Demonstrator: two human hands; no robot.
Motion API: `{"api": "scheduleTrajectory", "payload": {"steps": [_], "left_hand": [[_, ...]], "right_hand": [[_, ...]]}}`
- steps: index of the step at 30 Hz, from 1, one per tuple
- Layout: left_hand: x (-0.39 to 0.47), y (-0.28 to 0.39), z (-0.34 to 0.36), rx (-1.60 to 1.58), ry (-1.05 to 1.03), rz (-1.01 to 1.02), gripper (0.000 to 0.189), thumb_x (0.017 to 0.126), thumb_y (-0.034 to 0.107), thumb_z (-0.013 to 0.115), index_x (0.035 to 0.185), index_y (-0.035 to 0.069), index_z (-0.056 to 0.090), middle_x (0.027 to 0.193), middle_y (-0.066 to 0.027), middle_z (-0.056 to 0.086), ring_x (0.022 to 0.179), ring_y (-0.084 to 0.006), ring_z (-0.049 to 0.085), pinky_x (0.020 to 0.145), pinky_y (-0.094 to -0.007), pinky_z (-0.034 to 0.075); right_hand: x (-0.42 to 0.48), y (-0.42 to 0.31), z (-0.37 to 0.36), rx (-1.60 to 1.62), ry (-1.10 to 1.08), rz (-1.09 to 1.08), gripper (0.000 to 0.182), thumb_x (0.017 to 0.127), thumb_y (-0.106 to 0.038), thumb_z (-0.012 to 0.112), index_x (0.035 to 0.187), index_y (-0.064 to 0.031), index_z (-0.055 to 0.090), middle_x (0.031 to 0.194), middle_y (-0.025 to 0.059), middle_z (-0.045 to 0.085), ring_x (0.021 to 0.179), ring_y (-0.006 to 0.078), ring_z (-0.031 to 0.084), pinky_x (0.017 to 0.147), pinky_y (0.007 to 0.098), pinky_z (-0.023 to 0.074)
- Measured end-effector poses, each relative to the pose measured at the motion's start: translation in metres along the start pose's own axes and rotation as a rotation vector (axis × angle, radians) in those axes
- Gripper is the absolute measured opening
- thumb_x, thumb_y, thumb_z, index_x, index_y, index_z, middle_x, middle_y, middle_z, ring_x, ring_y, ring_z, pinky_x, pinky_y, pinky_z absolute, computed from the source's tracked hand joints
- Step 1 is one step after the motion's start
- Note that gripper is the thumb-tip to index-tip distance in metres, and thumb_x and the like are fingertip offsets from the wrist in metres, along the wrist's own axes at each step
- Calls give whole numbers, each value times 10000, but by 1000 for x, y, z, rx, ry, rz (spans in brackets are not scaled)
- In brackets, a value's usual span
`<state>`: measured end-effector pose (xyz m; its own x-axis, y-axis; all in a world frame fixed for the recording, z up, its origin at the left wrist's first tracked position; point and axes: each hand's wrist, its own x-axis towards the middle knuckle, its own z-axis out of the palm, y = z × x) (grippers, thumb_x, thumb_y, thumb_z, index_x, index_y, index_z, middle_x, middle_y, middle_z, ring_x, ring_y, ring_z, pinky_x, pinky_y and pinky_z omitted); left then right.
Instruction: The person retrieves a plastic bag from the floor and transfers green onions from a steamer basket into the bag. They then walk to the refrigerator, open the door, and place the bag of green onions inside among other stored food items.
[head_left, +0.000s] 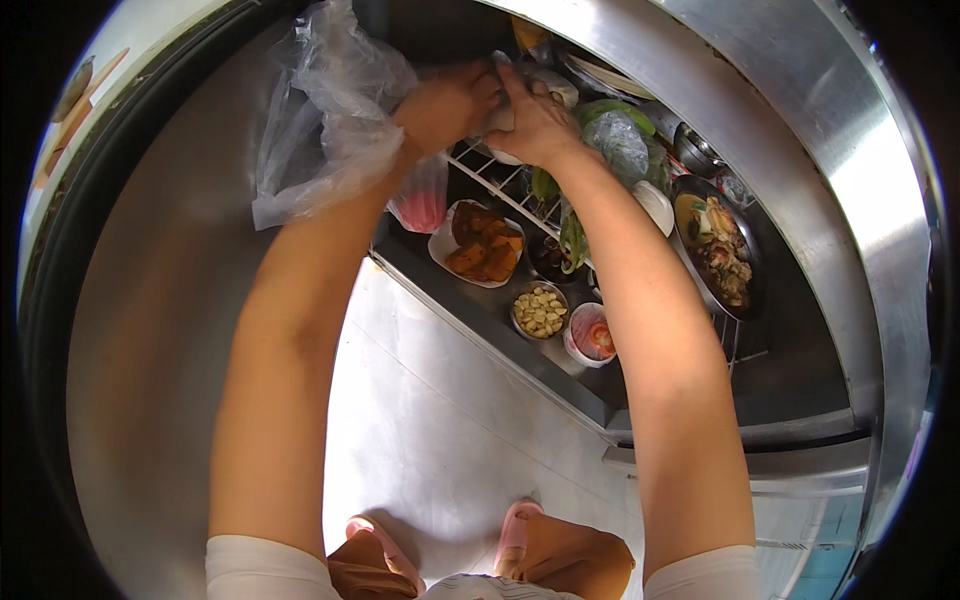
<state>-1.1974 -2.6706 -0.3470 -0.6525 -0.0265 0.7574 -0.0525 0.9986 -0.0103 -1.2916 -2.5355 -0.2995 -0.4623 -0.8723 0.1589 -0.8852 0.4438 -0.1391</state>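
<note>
Both my arms reach into a stainless steel refrigerator with a wire shelf (501, 189). My left hand (450, 109) is blurred, with its fingers bent beside a pale item at the shelf's back; whether it grips anything cannot be told. A crumpled clear plastic bag (337, 112) hangs over my left wrist and forearm. My right hand (536, 120) lies spread over the same pale, partly wrapped item, its fingertips near my left fingers. Just right of it are green vegetables in clear plastic (619, 142). Below my left wrist hangs a bag with something pink (420, 206).
Lower down stand a white dish of orange-brown pieces (486, 251), a metal bowl of peeled garlic cloves (539, 311) and a covered white cup (591, 335). An oval dark dish of cooked food (716, 251) and a metal bowl (696, 150) are at the right. The metal door frame (810, 150) curves around.
</note>
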Motion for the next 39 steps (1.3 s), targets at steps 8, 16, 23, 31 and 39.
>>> {"api": "scheduleTrajectory", "payload": {"steps": [8, 16, 23, 31, 39], "left_hand": [[-22, -33, -40, 256, -38, 180, 457, 859, 329, 583, 1195, 29, 512, 1102, -190, 543, 1050, -385, 521, 926, -467, 421], [-13, -28, -58, 183, -271, 117, 381, 860, 320, 579, 1133, 57, 553, 1056, -169, 570, 991, -374, 551, 875, -441, 455], [-14, -40, -67, 199, -597, -167, 306, 845, 244, 579, 1086, 56, 603, 1068, -191, 616, 949, -360, 610, 839, -443, 493], [-15, -8, -92, 272, -572, -190, 168, 790, 126, 576, 896, 56, 685, 877, -182, 676, 845, -378, 651, 734, -430, 534], [-36, 58, -98, 122, -848, -214, 273, 755, 243, 663, 914, 21, 674, 849, -204, 669, 861, -367, 650, 747, -417, 520]], "right_hand": [[-12, -23, 21, -240, 398, -198, 853, 690, -358, 742, 1417, -110, 373, 1394, 203, 400, 1316, 364, 353, 1106, 466, 269], [-80, -125, 133, 901, 531, 50, 1099, 663, -212, 832, 1467, -17, 108, 1478, 238, 207, 1321, 425, 299, 1127, 443, 224], [-51, -146, 156, 1974, -447, 559, 817, 728, -226, 807, 1380, -89, 333, 1343, 128, 420, 1145, 325, 504, 924, 445, 478], [-43, -111, 197, 2247, -606, 396, 392, 763, -83, 706, 1120, -149, 558, 1095, 59, 573, 958, 236, 572, 816, 360, 531], [-106, -117, 219, 2265, -556, 589, 475, 779, -119, 594, 1231, -197, 469, 1207, 43, 514, 1028, 228, 542, 856, 387, 526]]}}
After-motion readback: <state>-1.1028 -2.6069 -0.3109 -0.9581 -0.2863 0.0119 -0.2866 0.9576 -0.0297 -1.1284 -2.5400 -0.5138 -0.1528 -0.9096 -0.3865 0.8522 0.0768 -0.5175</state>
